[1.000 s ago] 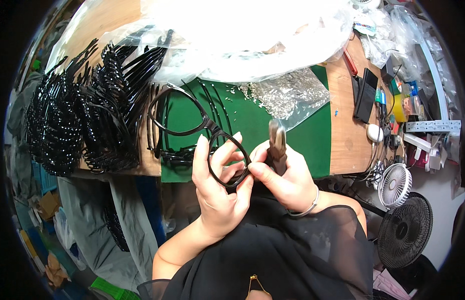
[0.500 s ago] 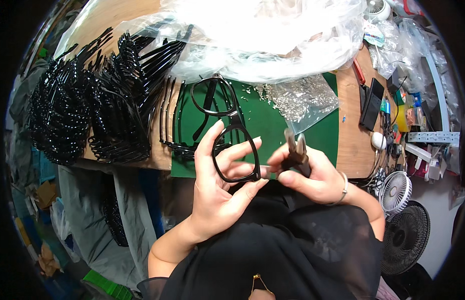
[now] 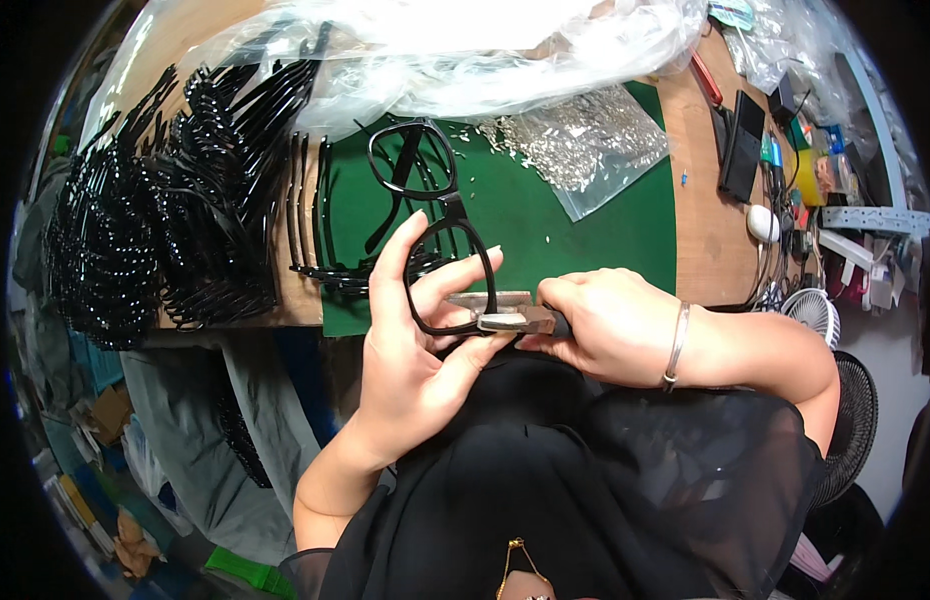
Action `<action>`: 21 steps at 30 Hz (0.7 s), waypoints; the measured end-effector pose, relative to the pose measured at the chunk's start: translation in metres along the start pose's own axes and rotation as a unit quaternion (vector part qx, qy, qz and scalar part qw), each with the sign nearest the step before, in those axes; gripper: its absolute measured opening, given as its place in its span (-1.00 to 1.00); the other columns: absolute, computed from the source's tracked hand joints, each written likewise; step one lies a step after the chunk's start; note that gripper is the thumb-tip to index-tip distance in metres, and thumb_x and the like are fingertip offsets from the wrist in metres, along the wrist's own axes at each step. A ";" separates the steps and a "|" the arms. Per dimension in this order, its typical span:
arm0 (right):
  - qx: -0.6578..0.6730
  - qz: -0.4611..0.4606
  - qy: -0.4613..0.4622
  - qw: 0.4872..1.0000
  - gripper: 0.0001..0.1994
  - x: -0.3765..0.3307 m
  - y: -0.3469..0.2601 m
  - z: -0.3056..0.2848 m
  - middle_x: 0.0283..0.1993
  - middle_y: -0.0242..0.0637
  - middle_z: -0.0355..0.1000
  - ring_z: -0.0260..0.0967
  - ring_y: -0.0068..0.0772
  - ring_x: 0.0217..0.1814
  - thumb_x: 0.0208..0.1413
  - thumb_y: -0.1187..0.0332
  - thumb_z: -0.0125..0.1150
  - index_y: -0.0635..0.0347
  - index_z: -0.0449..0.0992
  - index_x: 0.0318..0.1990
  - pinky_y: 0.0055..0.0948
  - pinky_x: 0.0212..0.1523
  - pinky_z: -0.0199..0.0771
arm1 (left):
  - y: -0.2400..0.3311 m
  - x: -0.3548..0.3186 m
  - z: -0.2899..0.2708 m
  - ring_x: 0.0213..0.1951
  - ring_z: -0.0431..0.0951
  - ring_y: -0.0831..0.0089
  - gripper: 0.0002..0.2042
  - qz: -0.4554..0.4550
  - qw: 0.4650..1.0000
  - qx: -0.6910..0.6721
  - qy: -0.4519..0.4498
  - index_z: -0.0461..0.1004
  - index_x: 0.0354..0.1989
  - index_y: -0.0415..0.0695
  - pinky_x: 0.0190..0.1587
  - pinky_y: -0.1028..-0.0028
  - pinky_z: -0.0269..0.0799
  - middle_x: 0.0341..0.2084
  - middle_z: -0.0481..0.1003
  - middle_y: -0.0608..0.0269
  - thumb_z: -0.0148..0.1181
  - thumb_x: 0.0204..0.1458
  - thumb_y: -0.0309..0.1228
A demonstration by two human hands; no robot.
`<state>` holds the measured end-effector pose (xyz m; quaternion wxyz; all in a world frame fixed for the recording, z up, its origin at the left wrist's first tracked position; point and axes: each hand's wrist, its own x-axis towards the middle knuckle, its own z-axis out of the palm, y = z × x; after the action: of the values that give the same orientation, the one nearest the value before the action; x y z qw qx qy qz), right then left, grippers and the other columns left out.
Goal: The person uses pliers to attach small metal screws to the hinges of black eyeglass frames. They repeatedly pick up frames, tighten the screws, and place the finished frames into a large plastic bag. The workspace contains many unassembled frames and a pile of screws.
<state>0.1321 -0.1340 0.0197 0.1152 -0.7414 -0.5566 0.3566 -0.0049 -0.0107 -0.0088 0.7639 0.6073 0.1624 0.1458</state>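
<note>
My left hand (image 3: 410, 385) pinches a black eyeglass frame (image 3: 453, 206) by its near end, fingers spread behind the rim. The frame is turned so one rim lies beyond the other. In my right hand (image 3: 615, 325) is a pair of pliers (image 3: 525, 320), pointing left. Its metal jaws sit at the near rim's outer corner, one on each side; how tightly they press cannot be seen. Below the held frame lies a green mat (image 3: 535, 240), with another black eyeglass frame (image 3: 330, 280) at its left edge.
Piles of shiny black eyeglass frames (image 3: 105, 230) cover the table's left side. A clear bag of small silvery pieces (image 3: 595, 140) lies on the mat, some spilled out. Plastic sheeting (image 3: 465, 60) lies behind. At right are a phone (image 3: 745, 145), cables and a white fan (image 3: 813, 318).
My right hand has turned and brought the pliers left, from upright beside the frame to around the rim's corner. The left hand keeps its hold; the view has shifted slightly.
</note>
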 end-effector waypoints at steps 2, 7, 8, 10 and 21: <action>0.029 0.013 -0.022 0.999 -0.70 0.001 0.002 -0.002 -0.53 0.03 0.38 0.39 -0.02 -0.45 -0.02 0.20 0.10 0.34 0.38 -0.42 -0.23 -0.39 0.40 | -0.001 0.001 0.002 -0.20 0.49 0.37 -0.18 0.007 1.000 0.000 -0.005 -0.27 0.20 -0.17 -0.16 0.52 0.44 -0.04 0.29 -0.12 0.15 -0.18 -0.73; 0.225 0.030 -0.126 0.966 -0.56 0.004 0.023 -0.021 -0.35 0.07 0.39 0.39 -0.07 -0.30 0.03 0.12 0.02 0.40 0.35 -0.14 -0.33 -0.24 0.35 | -0.003 0.006 0.001 -0.20 0.48 0.38 -0.19 -0.029 0.999 -0.045 -0.001 -0.25 0.21 -0.17 -0.17 0.53 0.43 -0.03 0.29 -0.11 0.12 -0.19 -0.76; 0.247 0.018 -0.082 0.965 -0.55 0.002 0.033 -0.014 -0.30 0.10 0.38 0.38 -0.03 -0.26 0.03 0.14 0.03 0.40 0.31 -0.09 -0.31 -0.23 0.35 | -0.002 0.007 0.000 -0.20 0.48 0.39 -0.19 -0.036 0.998 -0.051 0.003 -0.24 0.21 -0.17 -0.17 0.53 0.43 -0.03 0.29 -0.11 0.12 -0.20 -0.77; 0.174 0.028 0.059 0.983 -0.55 -0.006 0.056 0.011 -0.32 0.08 0.39 0.36 -0.02 -0.22 0.03 0.17 0.03 0.40 0.28 -0.06 -0.28 -0.22 0.34 | -0.003 0.013 0.004 -0.27 0.47 0.53 -0.18 -0.056 0.997 -0.053 0.009 -0.23 0.21 -0.14 -0.26 0.61 0.42 -0.03 0.30 -0.08 0.13 -0.21 -0.77; -0.051 0.090 0.216 0.971 -0.64 0.004 0.079 0.056 -0.36 -0.09 0.34 0.30 -0.06 -0.30 -0.07 0.29 0.09 0.30 0.27 -0.13 -0.19 -0.30 0.27 | 0.013 -0.012 -0.001 -0.74 0.33 0.53 -0.27 0.150 0.971 -0.171 0.074 -0.23 0.20 -0.19 -0.72 0.61 0.26 -0.15 0.26 -0.13 0.12 -0.05 -0.33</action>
<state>0.1547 -0.1709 -0.0673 0.1623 -0.8530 -0.4669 0.1679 -0.0167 -0.0121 0.0041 0.8118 0.4724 0.0984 0.3289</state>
